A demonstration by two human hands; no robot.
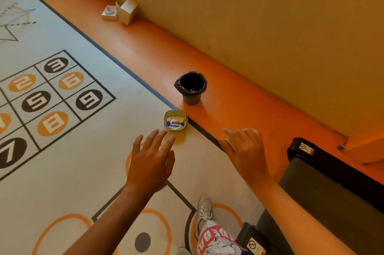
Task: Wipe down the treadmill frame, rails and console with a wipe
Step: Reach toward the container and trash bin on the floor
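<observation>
A small white tray sits on the floor mat and holds a blue and white pack of wipes. My left hand hovers just short of the tray with its fingers spread and holds nothing. My right hand is to the right of the tray, back of the hand up. A small white bit of a wipe shows pinched at its thumb and fingertips. The treadmill, with a dark belt and black end caps, lies at the lower right beside my right forearm.
A small dark bin lined with a black bag stands on the orange floor strip just beyond the tray. Two white boxes sit by the wall farther back. My foot in a pale shoe stands on the numbered floor mat.
</observation>
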